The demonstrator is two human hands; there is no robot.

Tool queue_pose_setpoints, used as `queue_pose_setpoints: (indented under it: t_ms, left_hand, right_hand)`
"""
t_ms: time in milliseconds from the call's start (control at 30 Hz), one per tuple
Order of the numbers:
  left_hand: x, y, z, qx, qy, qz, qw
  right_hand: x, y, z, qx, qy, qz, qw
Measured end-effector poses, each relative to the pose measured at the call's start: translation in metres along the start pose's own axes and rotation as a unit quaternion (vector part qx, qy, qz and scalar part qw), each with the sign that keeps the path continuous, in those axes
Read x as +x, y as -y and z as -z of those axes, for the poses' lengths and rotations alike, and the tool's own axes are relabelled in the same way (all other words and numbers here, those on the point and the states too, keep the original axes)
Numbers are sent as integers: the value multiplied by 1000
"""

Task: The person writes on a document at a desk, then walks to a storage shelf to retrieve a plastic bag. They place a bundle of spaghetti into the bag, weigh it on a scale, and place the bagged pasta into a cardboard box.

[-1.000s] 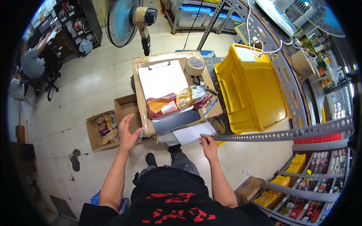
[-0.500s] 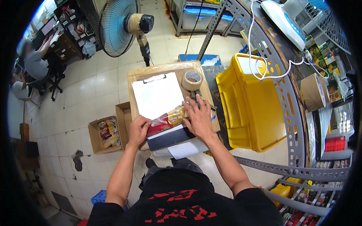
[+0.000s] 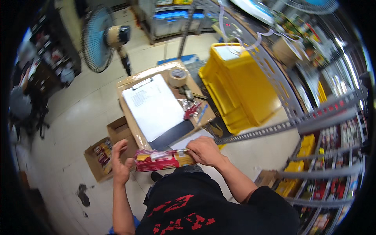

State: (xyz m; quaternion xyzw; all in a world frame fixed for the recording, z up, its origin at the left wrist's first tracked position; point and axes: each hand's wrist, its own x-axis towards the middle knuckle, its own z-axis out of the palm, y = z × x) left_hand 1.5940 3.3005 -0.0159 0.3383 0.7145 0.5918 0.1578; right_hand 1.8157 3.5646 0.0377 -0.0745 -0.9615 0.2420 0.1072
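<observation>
A long red-and-yellow packet (image 3: 162, 159) with a clear wrapper is held level in front of my waist, just off the near edge of the cardboard-topped stand (image 3: 129, 94). My right hand (image 3: 209, 152) is closed round its right end. Beside the packet's left end, my left hand (image 3: 122, 162) is open, thumb and fingers apart; whether the thumb touches the wrapper I cannot tell. Beyond the packet lies a clipboard (image 3: 172, 135) with white printed sheets (image 3: 152, 107). Right of it are crumpled red-and-clear wrapping (image 3: 192, 110), a blue pen (image 3: 203, 114) and a roll of tape (image 3: 178, 77).
An open cardboard box (image 3: 94, 158) with similar packets stands on the floor at left. Yellow bins (image 3: 246, 86) and a perforated metal rack (image 3: 270, 66) stand at right. A fan (image 3: 98, 41) is far left, near a seated person (image 3: 21, 100). Stocked shelves (image 3: 329, 168) line the right.
The packet has come off the clipboard toward my body. My left hand has opened away from its end, while my right hand has closed on the other end. The view has turned rightward.
</observation>
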Motion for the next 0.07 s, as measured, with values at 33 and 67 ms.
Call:
queue_pose_setpoints:
  t_ms: [33,67]
  left_hand:
    - [-10,15,4,-46,-22,24,998]
    - [-19,30,13,-64,-25,104,992]
  right_hand:
    - [-25,2,0,-8,6,-51,999]
    - [-49,3,2,-19,21,-105,994]
